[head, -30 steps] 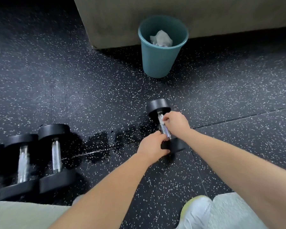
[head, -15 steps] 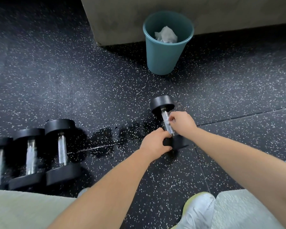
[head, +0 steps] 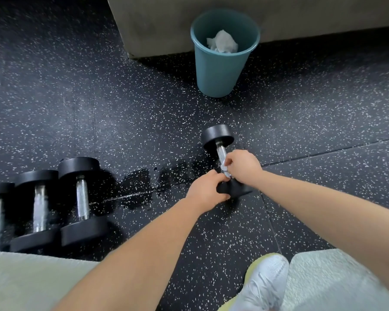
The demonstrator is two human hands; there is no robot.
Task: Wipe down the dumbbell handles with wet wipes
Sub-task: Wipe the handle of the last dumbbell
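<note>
A small black dumbbell (head: 218, 135) with a knurled steel handle lies on the speckled rubber floor at centre right. My left hand (head: 206, 189) grips its near black head. My right hand (head: 241, 166) pinches a white wet wipe (head: 224, 166) against the lower part of the handle; the upper part of the handle shows bare. Three more black dumbbells (head: 81, 198) lie side by side at the left, steel handles up.
A teal waste bin (head: 220, 63) with crumpled white wipes inside stands beyond the dumbbell, against a beige block (head: 155, 23). Wet dark patches mark the floor (head: 135, 185) between the dumbbells. My white shoe (head: 265, 281) and light trouser legs fill the bottom edge.
My right hand with the wipe has slid down the handle toward the near head, baring more of the upper handle. The left hand stays on the near head.
</note>
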